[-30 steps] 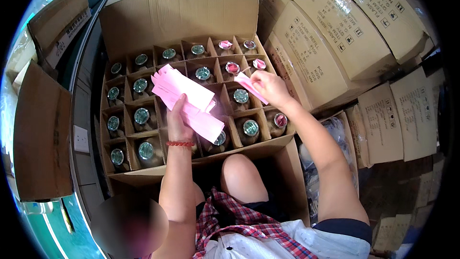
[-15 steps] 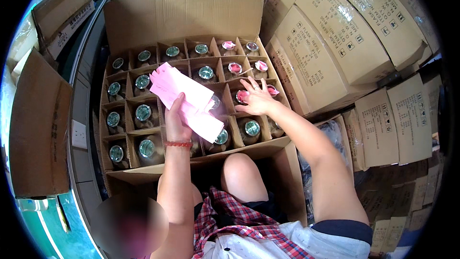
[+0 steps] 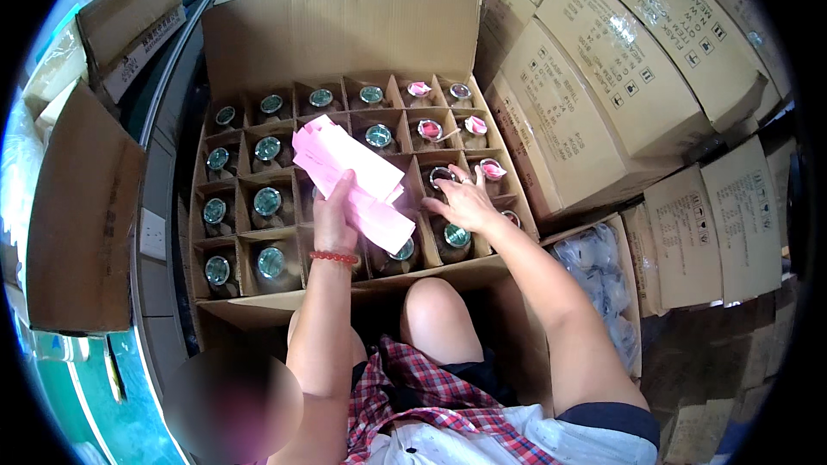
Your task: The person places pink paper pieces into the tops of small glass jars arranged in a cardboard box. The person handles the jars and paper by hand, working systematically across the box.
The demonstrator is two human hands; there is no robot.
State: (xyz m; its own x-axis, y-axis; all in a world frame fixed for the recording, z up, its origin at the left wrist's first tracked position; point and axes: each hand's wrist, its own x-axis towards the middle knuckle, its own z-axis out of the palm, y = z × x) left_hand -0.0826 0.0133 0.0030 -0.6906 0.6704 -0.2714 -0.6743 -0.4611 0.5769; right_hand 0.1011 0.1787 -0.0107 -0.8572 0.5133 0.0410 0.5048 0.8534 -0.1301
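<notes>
A large open carton (image 3: 345, 30) with cardboard dividers stands in front of me. Most of its cells hold round-mouthed glass flask liners (image 3: 270, 262); many mouths look green inside. My left hand (image 3: 334, 211), wearing a red bead bracelet, grips a sheaf of pink paper slips (image 3: 353, 164) above the middle cells. Over at the right side, my right hand (image 3: 468, 201) has its fingers spread at the dark mouth of one glass flask liner (image 3: 442, 176). Crumpled pink paper (image 3: 492, 170) pokes from the liner beside it, and several liners farther back also have pink paper at their mouths.
Sealed cartons (image 3: 586, 112) are stacked along the right. Beside my right forearm, an open box (image 3: 622, 245) holds clear plastic-wrapped items. Loose brown cardboard flaps (image 3: 82, 215) stand at the left, near a wall socket (image 3: 153, 234). My knees (image 3: 442, 323) are against the carton's near side.
The pink paper at the mouth under my right hand no longer shows; the mouth looks dark. My right fingers have curled lower there. My left hand still holds the slips. The view has shifted slightly.
</notes>
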